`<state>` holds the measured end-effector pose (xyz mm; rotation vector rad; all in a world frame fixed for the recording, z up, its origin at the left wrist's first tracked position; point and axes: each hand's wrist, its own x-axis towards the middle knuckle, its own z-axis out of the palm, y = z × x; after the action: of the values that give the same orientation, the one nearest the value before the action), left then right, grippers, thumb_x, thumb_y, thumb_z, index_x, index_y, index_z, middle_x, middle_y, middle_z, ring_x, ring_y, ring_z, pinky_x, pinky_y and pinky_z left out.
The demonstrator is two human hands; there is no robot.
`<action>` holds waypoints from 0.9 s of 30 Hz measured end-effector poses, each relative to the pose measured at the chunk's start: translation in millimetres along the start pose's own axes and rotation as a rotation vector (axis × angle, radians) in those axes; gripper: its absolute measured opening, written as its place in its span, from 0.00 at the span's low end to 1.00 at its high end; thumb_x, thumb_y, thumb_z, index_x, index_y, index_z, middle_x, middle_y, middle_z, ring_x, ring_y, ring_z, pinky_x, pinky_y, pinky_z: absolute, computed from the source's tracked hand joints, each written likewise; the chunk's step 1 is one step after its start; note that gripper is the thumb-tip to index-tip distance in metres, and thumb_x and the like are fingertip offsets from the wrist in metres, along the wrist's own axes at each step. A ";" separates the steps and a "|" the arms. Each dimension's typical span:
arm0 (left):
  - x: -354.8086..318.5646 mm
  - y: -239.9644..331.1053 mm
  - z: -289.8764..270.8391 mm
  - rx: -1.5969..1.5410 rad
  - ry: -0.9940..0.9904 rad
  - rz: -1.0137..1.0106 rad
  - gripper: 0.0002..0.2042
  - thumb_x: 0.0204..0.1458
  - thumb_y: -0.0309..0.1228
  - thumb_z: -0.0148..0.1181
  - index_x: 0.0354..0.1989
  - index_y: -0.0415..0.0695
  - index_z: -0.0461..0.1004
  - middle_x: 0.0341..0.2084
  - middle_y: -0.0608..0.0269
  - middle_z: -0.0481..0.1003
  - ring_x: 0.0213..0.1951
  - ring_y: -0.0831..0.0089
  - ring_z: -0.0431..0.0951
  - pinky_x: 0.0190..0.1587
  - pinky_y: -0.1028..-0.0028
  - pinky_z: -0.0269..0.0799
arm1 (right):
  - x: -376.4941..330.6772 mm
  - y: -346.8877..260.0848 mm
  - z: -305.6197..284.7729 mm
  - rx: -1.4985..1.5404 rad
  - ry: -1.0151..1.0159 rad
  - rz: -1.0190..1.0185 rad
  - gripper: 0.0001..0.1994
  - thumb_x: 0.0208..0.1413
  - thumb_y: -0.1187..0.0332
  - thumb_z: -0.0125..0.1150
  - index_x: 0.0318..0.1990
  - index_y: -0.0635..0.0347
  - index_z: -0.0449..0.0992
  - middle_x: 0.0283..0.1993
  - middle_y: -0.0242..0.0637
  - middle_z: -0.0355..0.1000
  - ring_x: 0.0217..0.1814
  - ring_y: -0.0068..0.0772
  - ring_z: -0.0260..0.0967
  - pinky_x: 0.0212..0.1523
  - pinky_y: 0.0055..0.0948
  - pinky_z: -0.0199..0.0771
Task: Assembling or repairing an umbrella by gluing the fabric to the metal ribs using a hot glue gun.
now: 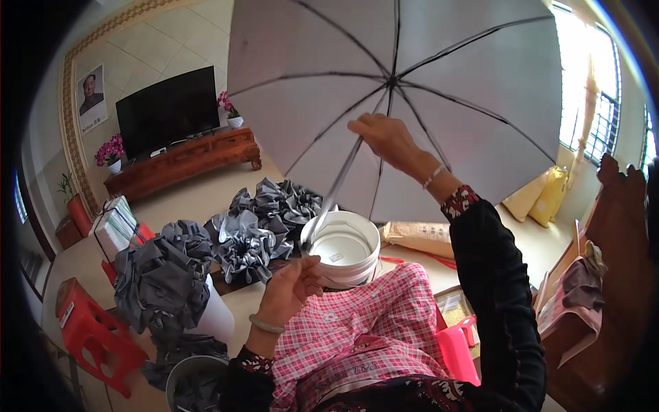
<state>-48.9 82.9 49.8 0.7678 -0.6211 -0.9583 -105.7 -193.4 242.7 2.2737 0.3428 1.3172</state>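
Observation:
An opened grey umbrella (473,82) fills the upper right, its underside with dark ribs turned toward me. Its silver shaft (338,184) slants down to the left. My right hand (392,143) is closed round the upper shaft, below the point where the ribs meet. At the shaft's lower end, my left hand (291,290) has its fingers curled in; the exact grip on the end is partly hidden. Behind the lower shaft stands a white bucket (374,247). A pink checked apron (350,323) covers my lap.
Bunched grey umbrellas (165,275) rise from a white bin at left, with more heaps (250,233) beside the bucket. A red stool (93,336) stands far left. A wrapped package (419,235) lies behind my right arm; a wooden bench (611,288) is at right.

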 end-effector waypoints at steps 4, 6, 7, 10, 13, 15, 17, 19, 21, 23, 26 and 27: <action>0.8 16.7 39.0 -0.142 -0.047 -0.096 0.13 0.57 0.32 0.43 0.43 0.35 0.68 0.24 0.62 0.71 0.25 0.74 0.71 0.26 0.77 0.68 | -19.2 -24.3 -34.9 -0.175 -0.086 -0.130 0.12 0.39 0.76 0.55 0.36 0.57 0.69 0.31 0.32 0.67 0.30 0.32 0.67 0.27 0.32 0.67; -0.2 13.7 48.7 -0.043 -0.141 -0.107 0.13 0.57 0.32 0.44 0.42 0.34 0.68 0.20 0.65 0.69 0.21 0.76 0.69 0.23 0.78 0.65 | -22.6 -36.0 -38.7 -0.259 -0.114 -0.191 0.13 0.38 0.76 0.55 0.36 0.57 0.70 0.35 0.34 0.68 0.32 0.32 0.68 0.28 0.31 0.68; -0.7 7.5 52.8 -0.045 -0.141 -0.106 0.13 0.57 0.32 0.44 0.42 0.34 0.68 0.20 0.65 0.69 0.21 0.76 0.69 0.23 0.78 0.65 | -21.5 -35.6 -40.2 -0.259 -0.114 -0.194 0.13 0.38 0.76 0.55 0.36 0.57 0.70 0.35 0.34 0.68 0.32 0.32 0.68 0.28 0.31 0.68; -12.3 -22.0 51.0 0.612 -0.062 0.159 0.11 0.56 0.31 0.47 0.41 0.36 0.69 0.14 0.70 0.66 0.16 0.80 0.65 0.18 0.80 0.60 | -16.9 -36.1 -36.6 -0.270 0.166 -0.029 0.13 0.40 0.76 0.55 0.38 0.57 0.70 0.39 0.37 0.68 0.35 0.34 0.69 0.31 0.27 0.71; -18.0 -41.2 39.1 0.782 -0.029 0.324 0.10 0.55 0.29 0.48 0.40 0.36 0.70 0.12 0.70 0.65 0.15 0.81 0.64 0.17 0.80 0.59 | -8.6 0.0 -40.7 0.103 0.498 0.552 0.10 0.47 0.72 0.53 0.38 0.59 0.69 0.41 0.40 0.68 0.37 0.35 0.70 0.33 0.27 0.73; -20.0 -49.1 34.8 0.869 -0.024 0.400 0.09 0.54 0.28 0.49 0.40 0.37 0.70 0.11 0.71 0.64 0.14 0.82 0.64 0.16 0.79 0.58 | 9.3 19.3 -68.6 0.511 0.399 0.913 0.08 0.50 0.69 0.50 0.38 0.60 0.69 0.41 0.39 0.68 0.37 0.35 0.70 0.33 0.29 0.74; -24.1 -54.8 30.2 1.022 0.053 0.522 0.08 0.53 0.27 0.50 0.39 0.37 0.71 0.12 0.68 0.66 0.15 0.82 0.65 0.17 0.79 0.59 | 14.0 30.0 -76.0 0.948 0.274 1.247 0.09 0.53 0.66 0.47 0.37 0.60 0.69 0.40 0.39 0.69 0.37 0.34 0.71 0.32 0.30 0.74; -22.8 -58.7 22.3 1.100 0.089 0.582 0.08 0.53 0.27 0.50 0.38 0.37 0.71 0.13 0.66 0.67 0.16 0.82 0.66 0.17 0.78 0.60 | 10.8 36.0 -71.6 0.958 0.285 1.278 0.12 0.56 0.63 0.44 0.37 0.61 0.69 0.37 0.37 0.70 0.36 0.33 0.71 0.33 0.32 0.74; -14.3 -59.9 9.8 1.305 0.154 0.810 0.08 0.53 0.26 0.50 0.39 0.36 0.70 0.13 0.64 0.67 0.16 0.82 0.67 0.18 0.78 0.61 | 7.1 40.2 -66.0 0.962 0.286 1.294 0.13 0.57 0.61 0.43 0.37 0.61 0.69 0.36 0.36 0.70 0.35 0.33 0.71 0.33 0.34 0.74; -13.9 -59.8 9.9 1.402 0.190 0.923 0.08 0.53 0.26 0.50 0.39 0.36 0.70 0.13 0.63 0.67 0.17 0.82 0.67 0.18 0.78 0.61 | 0.8 44.9 -60.3 1.230 0.402 1.216 0.13 0.57 0.60 0.43 0.38 0.61 0.69 0.34 0.36 0.70 0.34 0.32 0.71 0.33 0.34 0.74; -18.6 -59.0 18.9 1.177 0.120 0.755 0.08 0.54 0.26 0.49 0.40 0.37 0.70 0.13 0.65 0.67 0.16 0.82 0.67 0.17 0.78 0.61 | -4.2 52.3 -54.0 1.458 0.478 1.107 0.14 0.58 0.59 0.43 0.38 0.61 0.69 0.33 0.36 0.71 0.34 0.31 0.71 0.34 0.35 0.74; -20.8 -54.5 21.1 1.178 0.120 0.748 0.08 0.54 0.26 0.49 0.40 0.37 0.70 0.13 0.65 0.67 0.16 0.82 0.67 0.17 0.78 0.61 | -5.6 52.6 -52.3 1.553 0.497 1.040 0.15 0.58 0.59 0.42 0.37 0.61 0.69 0.33 0.36 0.71 0.33 0.31 0.71 0.34 0.35 0.74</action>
<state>-100.3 75.6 15.8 1.4463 -1.2651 0.2417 -155.1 -225.8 288.1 3.5307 0.4394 2.8552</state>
